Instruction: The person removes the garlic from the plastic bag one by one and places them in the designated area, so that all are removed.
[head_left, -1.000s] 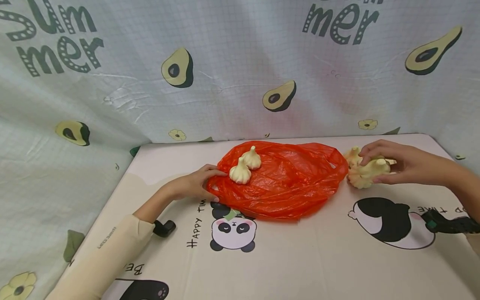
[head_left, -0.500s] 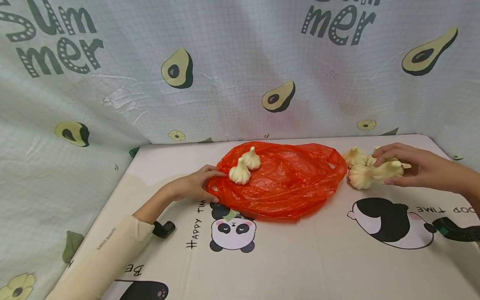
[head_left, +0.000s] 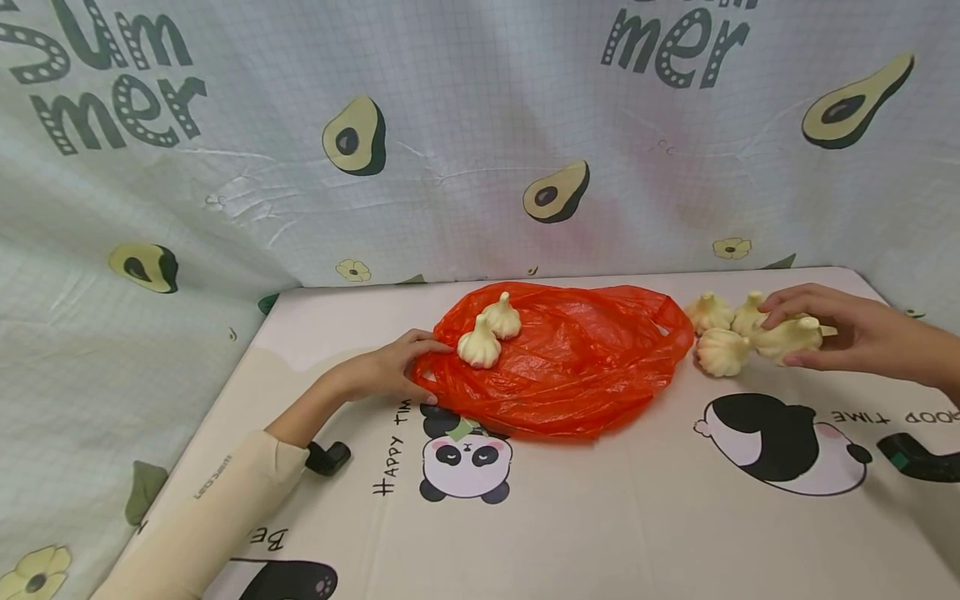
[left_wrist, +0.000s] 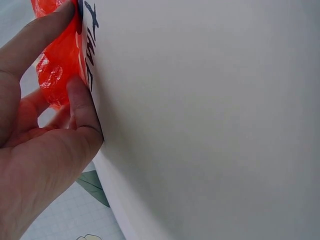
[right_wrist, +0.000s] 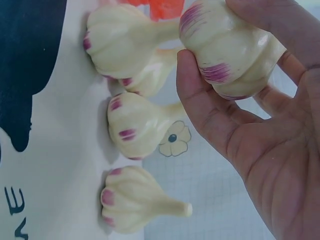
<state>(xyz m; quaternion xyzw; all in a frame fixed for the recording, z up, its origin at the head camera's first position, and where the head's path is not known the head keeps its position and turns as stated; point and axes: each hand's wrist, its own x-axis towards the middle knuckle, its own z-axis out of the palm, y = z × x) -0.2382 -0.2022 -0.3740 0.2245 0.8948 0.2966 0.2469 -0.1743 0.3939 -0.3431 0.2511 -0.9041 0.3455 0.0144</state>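
Observation:
In the head view, a red plastic bag [head_left: 585, 358] lies spread on the table, with two garlic bulbs [head_left: 480, 342] on its left part. My left hand [head_left: 382, 367] rests at the bag's left edge, thumb and forefinger apart; its fingertips [left_wrist: 80, 92] are against the red plastic. To the right of the bag, my right hand [head_left: 832, 325] grips a cream garlic bulb [right_wrist: 230, 50] with purple streaks between thumb and fingers. Several more bulbs stand close by, among them a front one [head_left: 722, 353] and a back left one [head_left: 708, 314].
The table [head_left: 600, 533] has a pale cloth printed with a panda [head_left: 467, 462] and lettering. A hanging sheet [head_left: 450, 100] with avocado prints rises behind it and at the left. Black wrist camera parts [head_left: 328, 457] show by the left forearm.
My right hand has shifted to the right, away from the bag, with the garlic bulb in its fingers, uncovering bulbs behind it. The left hand and the bag stay in place.

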